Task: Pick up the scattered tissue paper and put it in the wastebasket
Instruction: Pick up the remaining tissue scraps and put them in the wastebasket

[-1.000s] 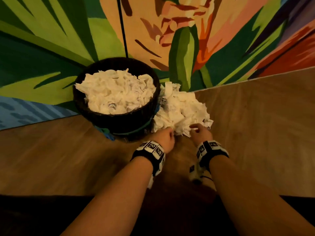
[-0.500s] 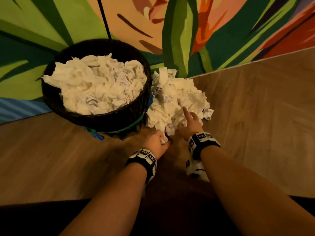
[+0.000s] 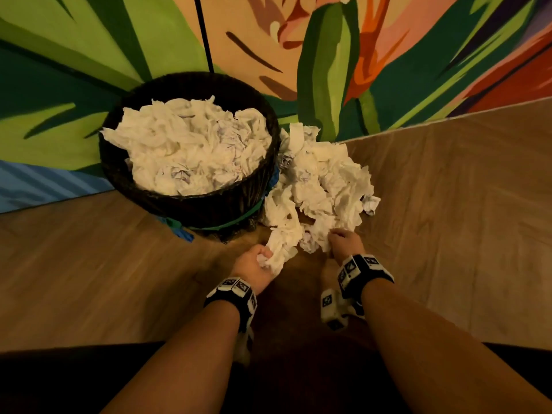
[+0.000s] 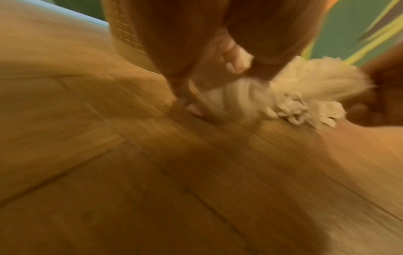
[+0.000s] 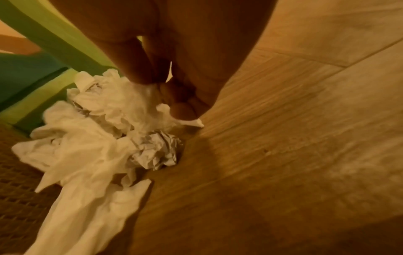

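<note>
While your left hand (image 3: 254,265) grips a wad off the near edge of the tissue paper (image 3: 322,186) heaped on the floor (image 3: 448,204), your right hand (image 3: 343,242) curls its fingers (image 5: 183,110) into the same pile. The wastebasket (image 3: 227,204), already brimming, stands up and to the left, touching the heap, nearer your left hand; that hand should lift first.

Both hands (image 3: 254,264) (image 3: 343,242) grip tissue paper (image 3: 322,180) beside the full wastebasket (image 3: 191,204).
</note>
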A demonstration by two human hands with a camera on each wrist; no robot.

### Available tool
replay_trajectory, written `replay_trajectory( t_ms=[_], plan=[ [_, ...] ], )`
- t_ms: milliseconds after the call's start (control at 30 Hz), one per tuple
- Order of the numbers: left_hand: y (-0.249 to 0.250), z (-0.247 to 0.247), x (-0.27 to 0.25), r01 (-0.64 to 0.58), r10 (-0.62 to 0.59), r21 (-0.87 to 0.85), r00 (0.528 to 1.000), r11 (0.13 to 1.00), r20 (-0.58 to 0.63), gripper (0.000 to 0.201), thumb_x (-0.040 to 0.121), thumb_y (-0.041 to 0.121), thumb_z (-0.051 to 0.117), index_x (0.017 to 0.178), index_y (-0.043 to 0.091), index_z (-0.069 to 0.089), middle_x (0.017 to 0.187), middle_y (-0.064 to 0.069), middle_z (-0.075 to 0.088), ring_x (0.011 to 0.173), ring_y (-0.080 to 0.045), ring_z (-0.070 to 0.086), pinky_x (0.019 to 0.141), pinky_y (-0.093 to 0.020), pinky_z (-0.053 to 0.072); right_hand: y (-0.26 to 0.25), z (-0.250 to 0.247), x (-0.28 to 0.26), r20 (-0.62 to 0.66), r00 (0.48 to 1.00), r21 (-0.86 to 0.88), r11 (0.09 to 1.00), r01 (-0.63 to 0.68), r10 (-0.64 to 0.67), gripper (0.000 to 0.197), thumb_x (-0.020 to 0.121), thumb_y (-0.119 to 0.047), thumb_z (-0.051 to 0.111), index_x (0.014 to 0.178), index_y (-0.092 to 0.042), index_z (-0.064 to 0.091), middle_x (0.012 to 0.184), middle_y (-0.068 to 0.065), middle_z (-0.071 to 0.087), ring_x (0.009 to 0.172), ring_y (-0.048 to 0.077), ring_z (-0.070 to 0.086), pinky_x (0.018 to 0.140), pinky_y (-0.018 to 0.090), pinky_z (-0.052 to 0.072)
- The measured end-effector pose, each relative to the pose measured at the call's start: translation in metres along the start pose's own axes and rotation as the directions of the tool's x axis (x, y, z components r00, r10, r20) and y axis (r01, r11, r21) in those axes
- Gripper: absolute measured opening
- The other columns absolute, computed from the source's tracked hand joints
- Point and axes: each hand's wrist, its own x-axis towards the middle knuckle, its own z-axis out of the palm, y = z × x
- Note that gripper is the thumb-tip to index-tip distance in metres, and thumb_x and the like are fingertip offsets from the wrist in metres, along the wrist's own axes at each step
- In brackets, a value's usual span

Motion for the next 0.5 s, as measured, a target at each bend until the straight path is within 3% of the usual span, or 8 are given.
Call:
replay_trajectory(
  t_ms=[100,133,200,267,333,367,433,500],
  plan=[
    [-0.011,-0.009,-0.002,0.065,-0.065,0.012,0.998,0.998,-0.002,0.012,0.082,0.039,0.068,0.076,0.032,0.06,0.087,0.009,0.066,0.075,-0.006,0.059,0.059,-0.02,0.041,0.002,0.0,-0.006,-0.031,0.997,0.069,0.995,-0.068,0.071,0.03,0.096,-0.029,0.049,0.095,-0.005,0.065,0.096,0.017,0.064,0.093,0.031,0.06,0.084,0.046,0.051],
    [-0.015,-0.012,-0.003,0.08,-0.08,0.043,0.997,0.996,-0.016,0.022,0.083,0.048,0.065,0.071,0.03,0.059,0.078,0.008,0.064,0.072,-0.008,0.058,0.058,-0.023,0.041,0.004,-0.001,-0.008,-0.034,0.995,0.085,0.992,-0.091,0.094,0.036,0.096,-0.034,0.049,0.101,-0.004,0.067,0.093,0.013,0.064,0.09,0.03,0.061,0.08,0.043,0.052],
    [-0.022,-0.018,-0.004,0.095,-0.086,0.12,0.993,0.988,-0.081,0.035,0.084,0.054,0.061,0.065,0.026,0.052,0.065,0.006,0.056,0.066,-0.013,0.056,0.057,-0.026,0.039,0.011,-0.002,-0.01,-0.01,0.995,0.073,0.992,-0.098,0.099,0.036,0.096,-0.035,0.054,0.117,-0.009,0.067,0.106,0.01,0.068,0.093,0.028,0.064,0.081,0.04,0.054],
    [-0.025,-0.023,-0.007,0.091,-0.071,0.141,0.987,0.986,-0.142,0.025,0.087,0.042,0.064,0.073,0.027,0.051,0.074,0.005,0.059,0.072,-0.016,0.059,0.06,-0.025,0.041,0.017,-0.004,-0.013,0.031,0.999,0.069,0.997,-0.038,0.036,0.029,0.094,-0.023,0.062,0.12,-0.01,0.064,0.116,0.013,0.066,0.102,0.031,0.063,0.09,0.047,0.054],
    [-0.025,-0.025,-0.008,0.073,-0.056,0.101,0.984,0.992,-0.167,0.01,0.091,0.023,0.06,0.089,0.028,0.052,0.09,0.003,0.064,0.078,-0.019,0.063,0.064,-0.026,0.046,0.021,-0.007,-0.015,0.074,0.997,0.086,0.996,0.012,-0.018,0.027,0.088,-0.01,0.069,0.114,-0.015,0.064,0.114,0.012,0.066,0.105,0.033,0.063,0.094,0.054,0.052],
    [-0.025,-0.025,-0.008,0.065,-0.049,0.092,0.984,0.994,-0.173,0.016,0.091,0.014,0.055,0.095,0.029,0.052,0.094,0.001,0.065,0.076,-0.019,0.063,0.063,-0.026,0.048,0.021,-0.009,-0.015,0.088,0.996,0.084,0.996,0.026,-0.034,0.031,0.087,-0.008,0.07,0.115,-0.018,0.063,0.115,0.01,0.066,0.105,0.031,0.063,0.093,0.054,0.052],
    [-0.021,-0.025,-0.008,0.066,-0.057,0.052,0.984,0.996,-0.166,0.03,0.091,0.003,0.049,0.097,0.032,0.053,0.096,-0.001,0.064,0.067,-0.013,0.059,0.052,-0.018,0.045,0.018,-0.012,-0.016,0.096,0.994,0.091,0.995,0.051,-0.06,0.035,0.086,-0.012,0.072,0.118,-0.021,0.062,0.114,0.007,0.067,0.098,0.027,0.066,0.086,0.047,0.056],
    [-0.017,-0.024,-0.007,0.079,-0.078,0.003,0.982,0.997,-0.172,0.023,0.094,0.009,0.048,0.093,0.03,0.056,0.095,-0.003,0.062,0.071,-0.015,0.059,0.056,-0.021,0.045,0.011,-0.015,-0.02,0.057,0.996,0.128,0.989,0.067,-0.075,0.04,0.085,-0.026,0.075,0.123,-0.024,0.061,0.108,0.004,0.07,0.082,0.019,0.07,0.065,0.036,0.058]
  ],
)
